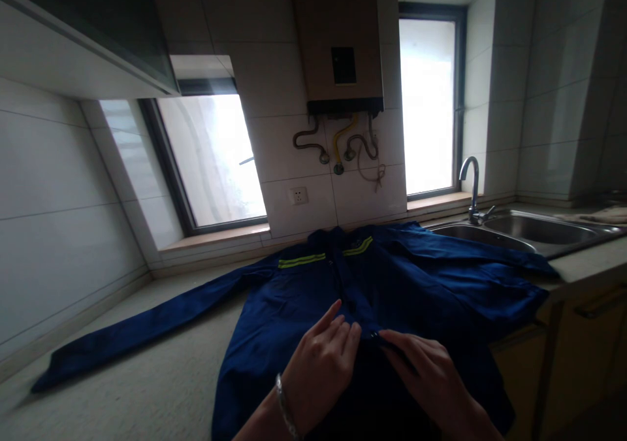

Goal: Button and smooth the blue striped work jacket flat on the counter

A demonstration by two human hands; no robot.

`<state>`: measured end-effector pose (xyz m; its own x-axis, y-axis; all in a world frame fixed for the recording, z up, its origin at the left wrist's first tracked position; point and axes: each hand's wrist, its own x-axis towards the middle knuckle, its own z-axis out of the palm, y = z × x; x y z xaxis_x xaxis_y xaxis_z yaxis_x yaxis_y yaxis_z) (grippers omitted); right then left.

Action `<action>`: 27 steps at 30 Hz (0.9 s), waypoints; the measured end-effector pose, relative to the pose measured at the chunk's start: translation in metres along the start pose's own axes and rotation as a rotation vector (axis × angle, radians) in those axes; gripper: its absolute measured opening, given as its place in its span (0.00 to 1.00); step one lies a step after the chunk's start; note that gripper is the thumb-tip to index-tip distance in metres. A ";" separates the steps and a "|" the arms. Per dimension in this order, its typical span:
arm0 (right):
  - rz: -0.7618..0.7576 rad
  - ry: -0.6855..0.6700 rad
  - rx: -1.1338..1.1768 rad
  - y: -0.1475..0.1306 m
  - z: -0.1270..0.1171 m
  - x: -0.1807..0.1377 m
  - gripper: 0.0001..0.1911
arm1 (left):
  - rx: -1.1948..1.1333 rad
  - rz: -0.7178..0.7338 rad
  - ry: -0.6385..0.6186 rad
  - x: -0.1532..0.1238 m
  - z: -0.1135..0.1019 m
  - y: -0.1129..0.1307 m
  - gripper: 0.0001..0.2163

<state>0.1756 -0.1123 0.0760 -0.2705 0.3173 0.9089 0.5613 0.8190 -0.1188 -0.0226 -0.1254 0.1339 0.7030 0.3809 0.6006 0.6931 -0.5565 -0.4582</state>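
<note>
A dark blue work jacket (304, 297) with yellow-green reflective stripes lies spread flat on the kitchen counter (161, 375), one sleeve stretched far to the left. My left hand (321, 369), with a bracelet on its wrist, pinches the jacket's front placket near the middle. My right hand (431, 379) meets it from the right, its fingers closed on the same front edge. Both hands rest on the lower part of the jacket, fingertips almost touching.
A steel double sink (519, 232) with a curved tap (471, 189) sits at the right, under the jacket's right sleeve. Two windows, a wall socket (298, 196) and a water heater (343, 42) with pipes are behind. An overhead cabinet hangs at upper left.
</note>
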 end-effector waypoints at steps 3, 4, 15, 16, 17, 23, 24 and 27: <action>-0.009 0.003 -0.015 -0.001 0.000 0.001 0.10 | 0.036 0.006 -0.003 -0.001 0.001 0.002 0.16; -0.010 0.006 -0.016 -0.002 -0.001 0.001 0.10 | 0.045 0.004 -0.004 -0.001 0.002 0.002 0.16; -0.053 0.017 -0.025 -0.007 -0.004 0.007 0.10 | 0.166 0.051 -0.006 -0.001 0.001 0.005 0.16; -0.051 0.012 -0.020 -0.006 -0.004 0.007 0.10 | 0.169 0.052 -0.006 -0.001 0.002 0.005 0.16; -0.046 0.006 -0.015 -0.006 -0.003 0.007 0.10 | 0.171 0.053 -0.007 -0.001 0.002 0.005 0.16; -0.021 -0.019 0.005 0.001 0.002 0.001 0.10 | 0.168 0.056 -0.055 -0.002 0.002 0.005 0.17; -0.018 -0.021 0.009 0.001 0.002 0.001 0.10 | 0.166 0.059 -0.062 -0.002 0.002 0.005 0.17; -0.013 -0.014 0.012 0.000 0.001 0.002 0.10 | 0.161 0.057 -0.068 -0.002 0.002 0.005 0.17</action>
<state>0.1745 -0.1110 0.0771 -0.2888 0.3127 0.9049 0.5481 0.8289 -0.1115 -0.0201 -0.1273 0.1295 0.7469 0.4044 0.5278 0.6649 -0.4550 -0.5923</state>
